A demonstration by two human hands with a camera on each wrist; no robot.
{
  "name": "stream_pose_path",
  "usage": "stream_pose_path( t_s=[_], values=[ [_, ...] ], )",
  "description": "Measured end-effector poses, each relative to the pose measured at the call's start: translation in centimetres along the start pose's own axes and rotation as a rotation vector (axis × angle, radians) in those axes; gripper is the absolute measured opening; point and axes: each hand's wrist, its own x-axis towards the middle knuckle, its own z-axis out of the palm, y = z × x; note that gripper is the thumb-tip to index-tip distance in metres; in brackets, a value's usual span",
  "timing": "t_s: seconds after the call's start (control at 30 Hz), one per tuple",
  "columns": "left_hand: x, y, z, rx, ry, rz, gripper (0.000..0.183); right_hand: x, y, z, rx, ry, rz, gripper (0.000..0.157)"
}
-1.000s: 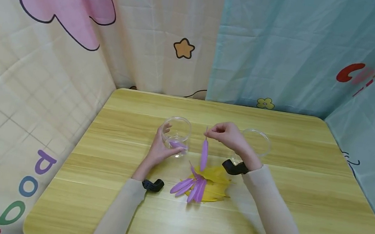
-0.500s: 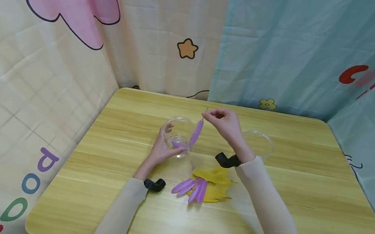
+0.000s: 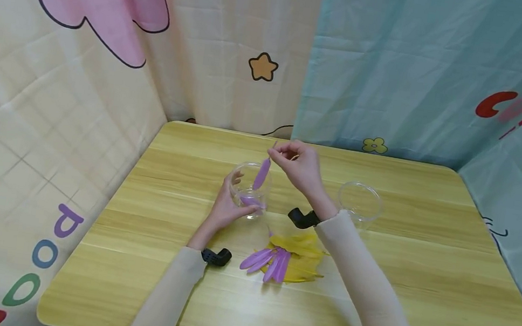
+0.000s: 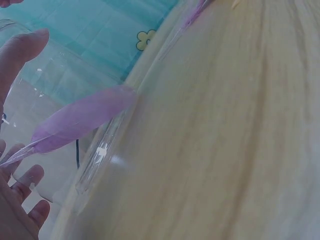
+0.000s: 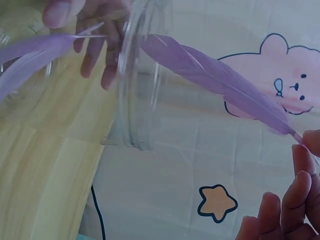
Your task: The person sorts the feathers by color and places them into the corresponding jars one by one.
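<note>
The thumb and fingertips of the right hand [image 3: 300, 168] pinched the bare shaft of 1 long purple feather [image 3: 262, 174], and the other fingers were loosely bent beside the pinch. The feather hung with its soft tip downward, at the mouth of a clear, round, see-through jar [image 3: 247, 184]; from my place I could not tell whether the tip touched the rim. The left hand [image 3: 228, 208] held this jar from the side, its thumb in front and its other fingers spread behind the wall. Low inside the jar there was purple plumage [image 3: 248, 202], of 1 feather or more.

As I judged it, the step in hand was to bring the feather through the opening. To do this well, it was best to pinch only the shaft, to keep the tip over the middle of the mouth, and to go down slowly, because the soft vane could bend on the rim. The left hand needed a steady but light hold.

Nearer to the person, a fan of purple feathers [image 3: 276, 265] lay over yellow, flat, leaf-like pieces [image 3: 306, 269] on the pale wood-grain table [image 3: 424, 270]. Farther right stood another clear round container [image 3: 360, 201].
</note>
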Motion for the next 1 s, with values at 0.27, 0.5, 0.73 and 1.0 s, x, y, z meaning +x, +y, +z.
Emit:
stream_pose_path(
  t_s=[0.27, 0.5, 0.73, 1.0],
  values=[
    [0.2, -0.1, 0.2, -0.007, 0.003, 0.016, 0.1, -0.4, 1.4, 0.9, -0.114, -0.102, -0.003, 0.018],
    [0.3, -0.2, 0.4, 0.016, 0.009, 0.021, 0.101, -0.8, 1.8, 0.6, -0.218, -0.201, 0.05, 0.022],
    [1.0, -3.8, 0.9, 0.024, 0.034, 0.003, 0.107, -1.6, 3.0, -0.8, -0.202, -0.338, 0.15, 0.024],
    [0.9, -4.2, 1.0, 0.012, 0.047, -0.002, 0.107, -2.9, 6.2, -1.4, -0.255, -0.73, 0.323, 0.039]
  ],
)
